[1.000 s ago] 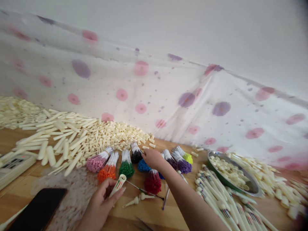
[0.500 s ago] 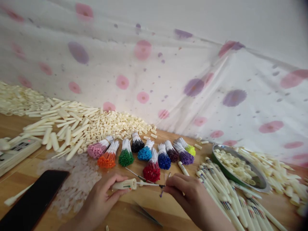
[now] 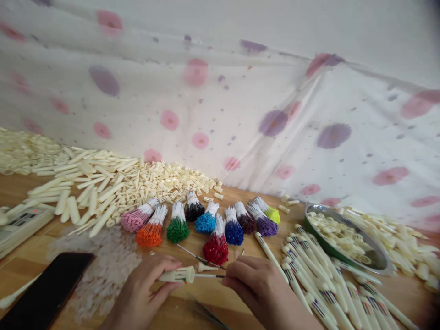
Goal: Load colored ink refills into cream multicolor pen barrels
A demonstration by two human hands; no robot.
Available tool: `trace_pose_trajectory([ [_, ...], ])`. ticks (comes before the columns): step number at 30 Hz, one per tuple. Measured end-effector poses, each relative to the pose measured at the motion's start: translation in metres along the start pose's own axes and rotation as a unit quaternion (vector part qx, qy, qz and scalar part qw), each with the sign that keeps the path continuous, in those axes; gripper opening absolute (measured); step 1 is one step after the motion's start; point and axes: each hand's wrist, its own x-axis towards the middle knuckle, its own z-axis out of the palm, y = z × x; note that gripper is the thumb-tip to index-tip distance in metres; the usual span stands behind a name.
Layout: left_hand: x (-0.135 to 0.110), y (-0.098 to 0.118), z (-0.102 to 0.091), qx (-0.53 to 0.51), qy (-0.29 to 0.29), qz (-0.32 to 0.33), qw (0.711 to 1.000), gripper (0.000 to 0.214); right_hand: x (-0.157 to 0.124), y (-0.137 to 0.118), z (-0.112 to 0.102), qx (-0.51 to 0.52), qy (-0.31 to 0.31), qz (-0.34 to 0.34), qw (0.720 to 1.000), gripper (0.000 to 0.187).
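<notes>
My left hand [image 3: 146, 286] is closed around a cream, slotted pen barrel [image 3: 177, 275], its open end turned to the right. From the right, my right hand [image 3: 256, 284] pinches the dark end of a thin white pen refill [image 3: 208, 276]. The refill's other end reaches the barrel's open mouth; how far it goes inside is hidden. Just behind the refill lies a small cream plunger-like part [image 3: 205, 267], near another loose refill [image 3: 187, 250]. Tweezers [image 3: 208, 314] lie blurred on the wooden table below my hands.
Coloured refill bundles, a red one [image 3: 216, 250] nearest, stand behind my hands. Assembled multicolour pens [image 3: 309, 266] lie right, beside an oval metal bowl [image 3: 311, 229] of cream parts. A phone [image 3: 48, 291] and translucent bits [image 3: 99, 266] are left. Cream parts [image 3: 161, 181] are heaped along the curtain.
My right hand has moved left, closer to the barrel, and less of the refill shows between my hands. The view has shifted slightly.
</notes>
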Motion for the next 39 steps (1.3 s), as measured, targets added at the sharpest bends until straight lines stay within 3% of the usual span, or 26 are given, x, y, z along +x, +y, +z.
trace_pose_trajectory([
  [13, -0.001, -0.002, 0.002, 0.007, 0.024, 0.043, 0.999, 0.012, 0.003, -0.007, 0.001, -0.018, -0.006, -0.008, 1.0, 0.034],
  [18, -0.001, -0.002, 0.0, 0.033, -0.003, 0.05, 0.998, 0.011, 0.005, -0.008, 0.002, -0.05, -0.008, -0.026, 0.998, 0.032],
  [27, -0.003, -0.001, 0.0, 0.009, -0.033, 0.022, 0.999, 0.013, 0.004, -0.018, 0.004, -0.086, -0.006, -0.09, 0.992, 0.035],
  [32, -0.002, 0.001, 0.001, -0.035, -0.028, -0.012, 0.999, 0.013, 0.005, -0.01, 0.013, -0.065, 0.024, -0.085, 0.994, 0.034],
  [39, -0.003, 0.005, 0.002, -0.06, -0.051, -0.057, 0.995, 0.015, 0.009, -0.01, 0.0, -0.063, -0.003, -0.099, 0.993, 0.029],
])
